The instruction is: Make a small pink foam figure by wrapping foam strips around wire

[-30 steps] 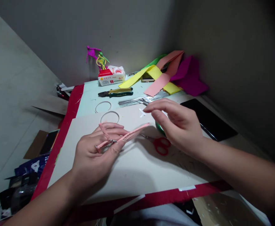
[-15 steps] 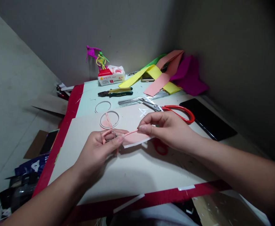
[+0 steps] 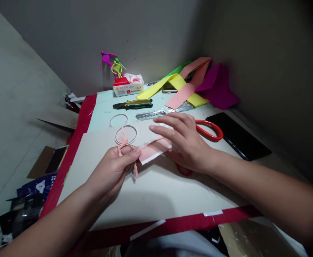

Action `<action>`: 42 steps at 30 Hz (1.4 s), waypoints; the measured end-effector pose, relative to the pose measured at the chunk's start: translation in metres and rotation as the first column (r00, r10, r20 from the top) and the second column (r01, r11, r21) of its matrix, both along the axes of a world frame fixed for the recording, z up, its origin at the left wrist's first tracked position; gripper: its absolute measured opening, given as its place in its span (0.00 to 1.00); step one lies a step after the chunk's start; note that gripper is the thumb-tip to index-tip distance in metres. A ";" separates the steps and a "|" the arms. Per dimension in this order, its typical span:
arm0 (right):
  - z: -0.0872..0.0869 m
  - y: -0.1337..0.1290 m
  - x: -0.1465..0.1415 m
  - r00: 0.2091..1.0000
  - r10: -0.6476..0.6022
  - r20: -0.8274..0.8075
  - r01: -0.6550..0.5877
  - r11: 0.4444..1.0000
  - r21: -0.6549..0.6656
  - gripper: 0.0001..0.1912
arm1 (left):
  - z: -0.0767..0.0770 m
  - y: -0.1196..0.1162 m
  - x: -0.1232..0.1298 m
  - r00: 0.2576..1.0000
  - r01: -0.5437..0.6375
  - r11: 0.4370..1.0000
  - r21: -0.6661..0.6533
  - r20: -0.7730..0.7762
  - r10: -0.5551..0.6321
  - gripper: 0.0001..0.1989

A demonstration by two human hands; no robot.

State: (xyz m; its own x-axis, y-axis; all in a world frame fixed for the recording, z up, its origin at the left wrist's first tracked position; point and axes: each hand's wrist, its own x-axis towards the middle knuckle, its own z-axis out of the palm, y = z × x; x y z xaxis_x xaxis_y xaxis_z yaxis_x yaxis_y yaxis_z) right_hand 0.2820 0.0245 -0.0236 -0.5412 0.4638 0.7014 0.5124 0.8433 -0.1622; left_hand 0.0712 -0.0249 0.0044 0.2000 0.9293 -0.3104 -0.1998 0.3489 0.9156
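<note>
Left hand [image 3: 110, 166], lower centre: thumb pressed on forefinger, pinching pink strip [image 3: 154, 150] and wrapped wire frame [image 3: 124, 144]. Right hand [image 3: 185, 141], right of centre: fingers spread and lightly bent over strip's right end; contact unclear. Strip mid-frame, flat, slanting up rightward, lower edge white. Frame bent, pink-bound, bare wire showing near the thumb. Half a second ago right fingertips pinched strip's upper edge; now opened. Pliers [image 3: 132, 104] beyond, upper centre.
</note>
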 end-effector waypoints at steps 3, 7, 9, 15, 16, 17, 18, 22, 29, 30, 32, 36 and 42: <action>0.000 -0.004 -0.004 0.999 0.021 -0.034 -0.018 0.995 0.099 0.17 | -0.001 -0.002 0.003 0.997 0.007 1.000 0.001 -0.076 -0.007 0.10; 0.002 -0.010 -0.009 0.997 0.067 -0.023 -0.064 0.989 0.134 0.10 | -0.003 -0.001 0.004 0.991 0.053 0.999 -0.003 -0.123 -0.053 0.13; 0.004 -0.014 -0.010 0.997 0.081 -0.004 -0.079 0.985 0.156 0.08 | -0.003 -0.002 0.004 0.987 0.090 0.996 -0.005 -0.133 -0.090 0.13; 0.010 -0.025 -0.012 0.997 0.068 -0.033 -0.066 0.996 0.063 0.09 | -0.005 -0.001 0.006 0.975 0.197 0.980 -0.019 -0.102 -0.198 0.17; 0.011 -0.026 -0.012 0.997 0.065 -0.051 -0.064 0.998 0.015 0.10 | -0.006 -0.001 0.006 0.974 0.205 0.979 -0.008 -0.101 -0.205 0.20; 0.011 -0.027 -0.013 0.996 0.064 -0.065 -0.066 0.997 -0.035 0.11 | -0.007 0.000 0.005 0.970 0.217 0.976 0.007 -0.113 -0.214 0.23; 0.012 -0.028 -0.013 0.995 0.064 -0.074 -0.070 0.994 -0.084 0.12 | -0.008 0.000 0.005 0.964 0.233 0.972 0.025 -0.136 -0.227 0.26; 0.012 -0.032 -0.013 0.993 0.054 -0.102 -0.078 0.965 -0.249 0.08 | -0.010 0.001 0.000 0.917 0.327 0.940 0.098 -0.275 -0.290 0.28; 0.011 -0.033 -0.013 0.998 0.066 -0.024 -0.069 0.977 -0.202 0.11 | 0.002 0.001 0.002 0.822 0.480 0.877 -0.008 -0.346 -0.453 0.09; 0.011 -0.033 -0.013 0.998 0.056 -0.026 -0.060 0.978 -0.200 0.10 | 0.003 0.001 0.003 0.821 0.476 0.879 -0.025 -0.346 -0.454 0.08; 0.010 -0.034 -0.014 0.999 0.041 -0.030 -0.046 0.976 -0.212 0.09 | 0.003 0.001 0.005 0.814 0.454 0.889 -0.061 -0.377 -0.441 0.08; 0.010 -0.034 -0.015 0.998 0.069 -0.006 -0.068 0.972 -0.224 0.07 | 0.001 0.000 0.005 0.777 0.446 0.892 -0.073 -0.464 -0.426 0.12; 0.015 -0.036 -0.013 0.987 0.158 0.006 -0.156 0.980 -0.127 0.07 | 0.004 -0.001 0.006 0.742 0.465 0.884 -0.050 -0.522 -0.420 0.14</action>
